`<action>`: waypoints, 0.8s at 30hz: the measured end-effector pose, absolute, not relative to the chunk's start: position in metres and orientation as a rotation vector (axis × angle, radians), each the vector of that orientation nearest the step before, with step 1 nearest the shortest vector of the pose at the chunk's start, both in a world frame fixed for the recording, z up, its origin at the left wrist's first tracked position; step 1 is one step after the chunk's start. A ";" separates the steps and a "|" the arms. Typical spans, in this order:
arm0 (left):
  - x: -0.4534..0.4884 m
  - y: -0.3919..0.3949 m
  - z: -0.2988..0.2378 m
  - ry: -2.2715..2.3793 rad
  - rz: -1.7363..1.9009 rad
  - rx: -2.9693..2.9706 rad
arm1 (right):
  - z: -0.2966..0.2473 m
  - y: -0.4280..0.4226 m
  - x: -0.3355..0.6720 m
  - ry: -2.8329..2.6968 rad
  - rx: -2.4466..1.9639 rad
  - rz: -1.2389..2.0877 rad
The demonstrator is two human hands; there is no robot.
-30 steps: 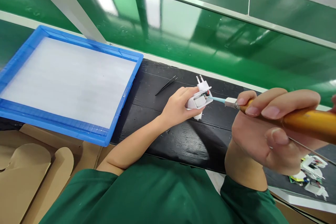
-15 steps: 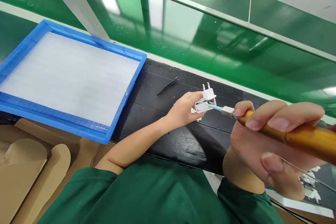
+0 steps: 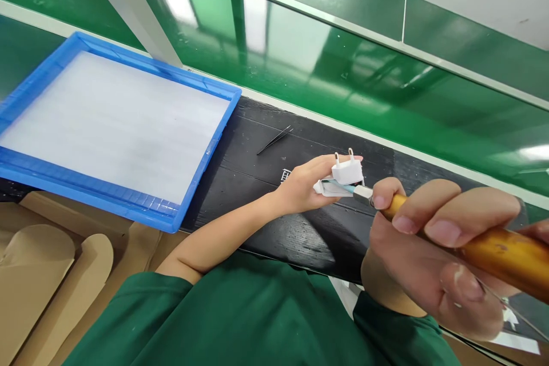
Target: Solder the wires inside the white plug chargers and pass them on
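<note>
My left hand (image 3: 305, 184) is closed around a white two-pin charger plug (image 3: 348, 172), its metal prongs pointing away from me. The plug's housing is open on the near side. Held in my right hand (image 3: 433, 240) is a pen-like tool (image 3: 497, 257) with a gold handle, a silver hex collar and a pale blue tip. That tip reaches into the opening of the plug; its very end is hidden. A thin line, perhaps a wire, runs from under my right thumb to the lower right.
A blue tray (image 3: 208, 151) lined with a white sheet stands on the left. Dark tweezers (image 3: 274, 140) lie on the black mat (image 3: 253, 126). Beside my left wrist is a small black-and-white piece (image 3: 286, 175). Cardboard (image 3: 38, 274) fills the lower left; a green panel (image 3: 291, 57) rises behind.
The plug has turned and shifted slightly right and toward me, hiding most of its inside. The tool has moved slightly left and down, its tip deeper into the plug.
</note>
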State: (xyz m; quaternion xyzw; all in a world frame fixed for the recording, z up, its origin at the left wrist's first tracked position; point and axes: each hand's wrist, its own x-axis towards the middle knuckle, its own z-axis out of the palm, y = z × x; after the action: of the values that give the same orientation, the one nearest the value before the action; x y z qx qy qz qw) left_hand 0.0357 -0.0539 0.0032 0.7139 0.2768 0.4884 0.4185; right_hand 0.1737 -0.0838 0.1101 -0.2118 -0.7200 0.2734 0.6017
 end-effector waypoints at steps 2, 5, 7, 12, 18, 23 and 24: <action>0.036 -0.054 0.003 0.703 1.217 1.779 | 0.107 -0.084 0.174 -1.665 -0.488 0.592; 0.036 -0.053 0.005 0.743 1.182 1.749 | 0.103 -0.081 0.177 -1.659 -0.465 0.563; 0.035 -0.051 0.007 0.844 1.116 1.705 | 0.100 -0.077 0.181 -1.634 -0.448 0.596; 0.028 -0.038 0.010 1.125 0.911 1.541 | 0.091 -0.065 0.189 -1.580 -0.386 0.624; 0.018 -0.029 0.014 1.294 0.765 1.439 | 0.077 -0.033 0.196 -1.479 -0.468 0.439; 0.008 -0.034 0.029 1.244 0.723 1.428 | 0.060 0.005 0.220 -1.404 -0.353 0.414; 0.005 -0.037 0.032 1.222 0.720 1.437 | 0.058 0.011 0.227 -1.393 -0.350 0.422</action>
State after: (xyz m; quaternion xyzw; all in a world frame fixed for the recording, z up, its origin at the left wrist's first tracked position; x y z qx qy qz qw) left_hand 0.0051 -0.0369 0.0325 0.6024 0.5126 0.3019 0.5322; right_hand 0.2272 0.0107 0.0577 -0.1590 -0.6333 0.1918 0.7327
